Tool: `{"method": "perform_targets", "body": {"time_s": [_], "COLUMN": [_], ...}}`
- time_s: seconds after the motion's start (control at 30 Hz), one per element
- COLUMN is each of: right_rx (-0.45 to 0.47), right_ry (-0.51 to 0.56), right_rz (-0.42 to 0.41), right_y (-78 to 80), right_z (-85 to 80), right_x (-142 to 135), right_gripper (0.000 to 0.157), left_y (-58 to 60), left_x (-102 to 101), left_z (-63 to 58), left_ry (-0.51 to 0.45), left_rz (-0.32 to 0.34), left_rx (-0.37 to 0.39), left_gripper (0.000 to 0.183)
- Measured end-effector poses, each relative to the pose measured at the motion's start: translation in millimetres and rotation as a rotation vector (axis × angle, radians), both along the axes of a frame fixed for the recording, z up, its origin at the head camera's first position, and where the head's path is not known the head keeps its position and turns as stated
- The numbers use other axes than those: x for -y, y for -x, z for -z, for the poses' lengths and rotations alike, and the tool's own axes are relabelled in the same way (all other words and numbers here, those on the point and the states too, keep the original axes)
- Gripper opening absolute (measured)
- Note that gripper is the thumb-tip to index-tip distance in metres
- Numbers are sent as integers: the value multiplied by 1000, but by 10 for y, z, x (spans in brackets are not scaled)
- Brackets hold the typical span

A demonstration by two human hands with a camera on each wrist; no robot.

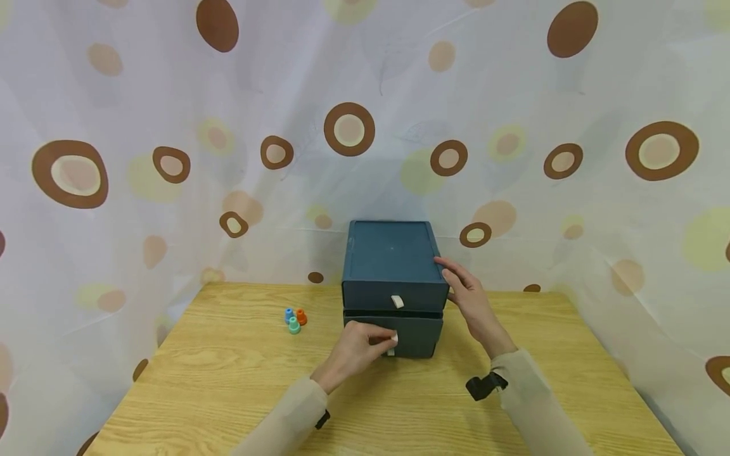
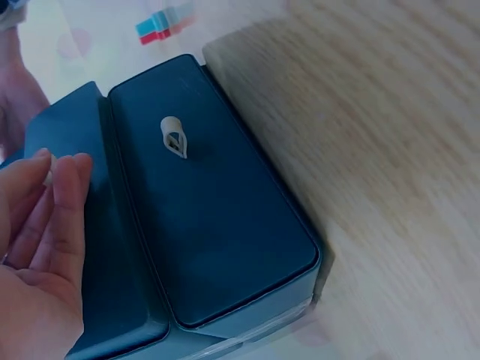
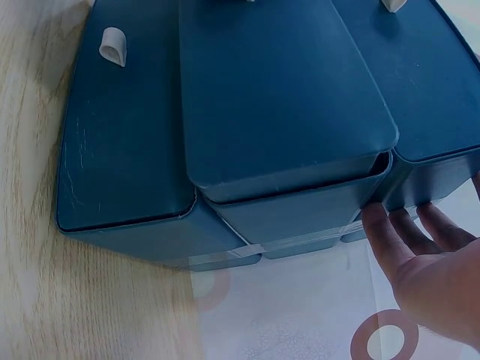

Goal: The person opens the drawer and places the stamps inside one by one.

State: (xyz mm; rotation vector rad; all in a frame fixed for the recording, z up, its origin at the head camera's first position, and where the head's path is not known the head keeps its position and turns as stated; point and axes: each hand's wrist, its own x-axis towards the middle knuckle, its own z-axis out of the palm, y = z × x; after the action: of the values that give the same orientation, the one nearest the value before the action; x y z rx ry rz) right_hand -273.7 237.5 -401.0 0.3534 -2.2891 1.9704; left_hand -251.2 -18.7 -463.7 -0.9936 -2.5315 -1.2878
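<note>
The left hand [image 1: 353, 349] hides most of the tab [image 1: 395, 338], and I can't see inside the drawer [image 1: 420, 337]. The near edge of the bench [image 1: 410, 415] is cut off; a red-and-blue thing [image 2: 154, 28] in the left wrist view blurs past naming.

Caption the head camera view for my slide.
Left hand pinches the white tab of a partly open drawer; right hand touches the blue cabinet; three small colorful pieces nearby.
</note>
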Motion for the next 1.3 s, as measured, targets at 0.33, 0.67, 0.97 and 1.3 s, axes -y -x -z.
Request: {"method": "perform_targets", "body": {"time_s": [0.33, 0.67, 0.97, 1.3], "right_rx": [1, 10, 4, 6], "right_ry": [6, 19, 11, 5], "right_rz": [-2, -6, 4, 8], "right_y": [0, -13, -3, -3], "right_z": [-6, -34, -30, -15], "right_x": [-7, 19, 5, -4], "right_gripper": [55, 55, 54, 55], "left_y": [-146, -260, -340, -415], "left_x": [47, 94, 94, 62], "left_z": [-7, 15, 80, 141], "left_ry": [13, 16, -5, -9], "left_rz": [78, 123, 141, 109], "left_rx": [-106, -167, -328, -469], "left_gripper": [20, 18, 11, 10]}}
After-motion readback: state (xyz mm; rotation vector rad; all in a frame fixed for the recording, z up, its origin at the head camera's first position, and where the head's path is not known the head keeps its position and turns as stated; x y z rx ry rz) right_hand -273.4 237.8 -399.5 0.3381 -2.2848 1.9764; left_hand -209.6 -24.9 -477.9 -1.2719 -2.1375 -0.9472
